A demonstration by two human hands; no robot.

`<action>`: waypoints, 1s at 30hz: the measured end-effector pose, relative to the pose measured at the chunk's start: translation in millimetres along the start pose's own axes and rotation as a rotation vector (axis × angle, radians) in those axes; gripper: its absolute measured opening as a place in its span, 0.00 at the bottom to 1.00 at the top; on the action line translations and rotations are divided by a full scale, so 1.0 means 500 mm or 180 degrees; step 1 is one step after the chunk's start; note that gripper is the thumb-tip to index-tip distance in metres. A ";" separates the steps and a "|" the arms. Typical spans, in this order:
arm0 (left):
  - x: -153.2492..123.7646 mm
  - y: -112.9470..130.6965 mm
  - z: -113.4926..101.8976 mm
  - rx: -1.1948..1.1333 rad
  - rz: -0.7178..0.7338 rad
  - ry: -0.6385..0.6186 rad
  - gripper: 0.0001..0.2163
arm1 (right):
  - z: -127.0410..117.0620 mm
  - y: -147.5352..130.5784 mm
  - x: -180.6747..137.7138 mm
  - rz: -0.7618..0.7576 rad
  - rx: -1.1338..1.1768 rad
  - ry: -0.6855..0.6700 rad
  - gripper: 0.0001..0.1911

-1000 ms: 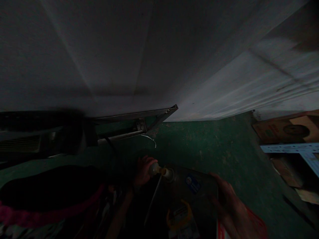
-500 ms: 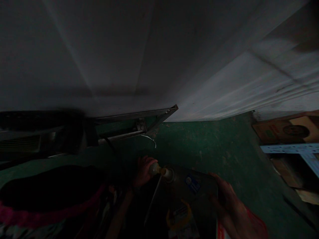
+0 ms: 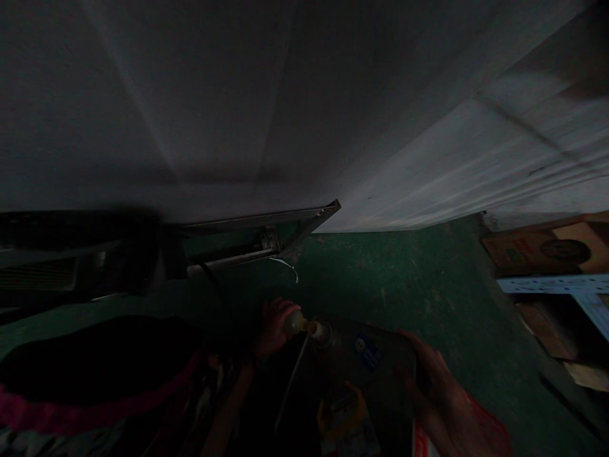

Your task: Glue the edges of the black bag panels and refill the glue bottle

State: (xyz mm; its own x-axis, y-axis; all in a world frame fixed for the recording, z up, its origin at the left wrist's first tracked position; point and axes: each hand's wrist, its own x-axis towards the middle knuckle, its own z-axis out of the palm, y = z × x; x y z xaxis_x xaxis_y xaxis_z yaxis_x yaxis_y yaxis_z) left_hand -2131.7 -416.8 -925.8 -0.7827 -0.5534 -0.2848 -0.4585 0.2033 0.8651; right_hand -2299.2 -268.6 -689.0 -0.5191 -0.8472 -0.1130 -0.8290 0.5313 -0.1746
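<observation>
The scene is very dark. My left hand (image 3: 273, 325) is closed around a small pale bottle (image 3: 295, 324), whose mouth meets the spout (image 3: 322, 332) of a large clear jug (image 3: 366, 374) tipped on its side. A thin pale stream or tube (image 3: 291, 381) runs down below the spout. The jug bears a blue sticker and a yellow label. My right hand (image 3: 440, 390) is wrapped on the jug's far right side and holds it up.
A green floor (image 3: 404, 279) spreads behind the hands. A white wall rises above it, with a metal frame (image 3: 266, 235) at its foot. Dark cloth with a pink band (image 3: 95, 406) lies lower left. Cardboard boxes and a blue shelf rail (image 3: 552, 282) stand at right.
Hardly anything differs; both hands keep their hold and the jug has shifted only slightly.
</observation>
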 end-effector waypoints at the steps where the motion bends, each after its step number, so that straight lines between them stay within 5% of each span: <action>1: 0.000 -0.001 0.000 -0.0007 0.0002 -0.0004 0.25 | 0.000 0.000 0.000 0.0044 0.0041 -0.0038 0.21; 12: -0.002 -0.018 0.013 0.0010 0.0152 0.0116 0.24 | -0.016 -0.017 0.003 0.0008 -0.0177 -0.0135 0.21; 18: -0.001 -0.023 0.017 -0.0025 0.0198 0.0154 0.25 | -0.008 -0.022 0.002 -0.0059 -0.0132 0.0172 0.21; 30: -0.003 -0.009 0.002 -0.0053 0.0085 0.0026 0.24 | 0.011 0.008 0.002 0.0147 0.0135 -0.0068 0.22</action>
State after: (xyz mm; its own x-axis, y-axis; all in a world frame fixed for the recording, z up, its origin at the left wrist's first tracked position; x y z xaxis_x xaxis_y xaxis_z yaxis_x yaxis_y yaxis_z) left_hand -2128.9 -416.4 -929.7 -0.7910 -0.5547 -0.2583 -0.4305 0.2047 0.8791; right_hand -2301.9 -267.1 -695.1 -0.5516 -0.8219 -0.1425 -0.7946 0.5697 -0.2099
